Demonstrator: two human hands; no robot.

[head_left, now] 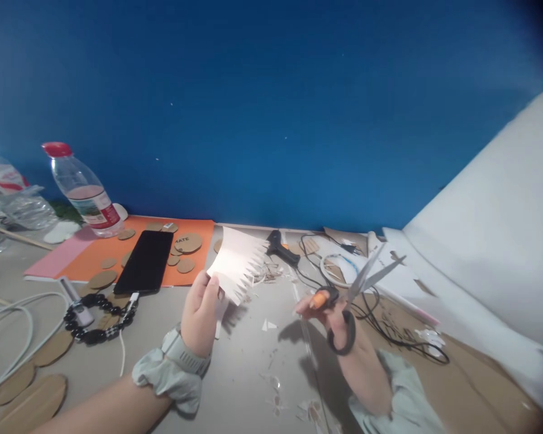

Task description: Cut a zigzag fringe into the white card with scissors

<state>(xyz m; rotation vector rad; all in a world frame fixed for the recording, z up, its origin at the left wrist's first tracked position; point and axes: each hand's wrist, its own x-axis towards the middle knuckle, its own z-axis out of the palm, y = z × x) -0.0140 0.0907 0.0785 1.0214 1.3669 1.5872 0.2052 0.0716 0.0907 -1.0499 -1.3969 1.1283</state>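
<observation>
My left hand (201, 313) pinches a white piece of paper (235, 259) by its lower left corner, thumb on top. Pointed, fringe-like teeth run along the paper's right edge. In my right hand (339, 328) is a pair of scissors (366, 277) with black and orange handles; fingers pass through the loops. The blades stand apart and point away to the upper right, clear of the paper. Small white paper scraps (269, 325) lie on the grey table between my hands.
A black glue gun (282, 248) lies behind the paper, its cable trailing right over cardboard (461, 374). Left are a phone (145, 261) on orange paper (194, 226), cardboard discs (186, 265), a beaded bracelet (95, 334) and a red-capped bottle (84, 190). A blue wall (271, 120) stands behind.
</observation>
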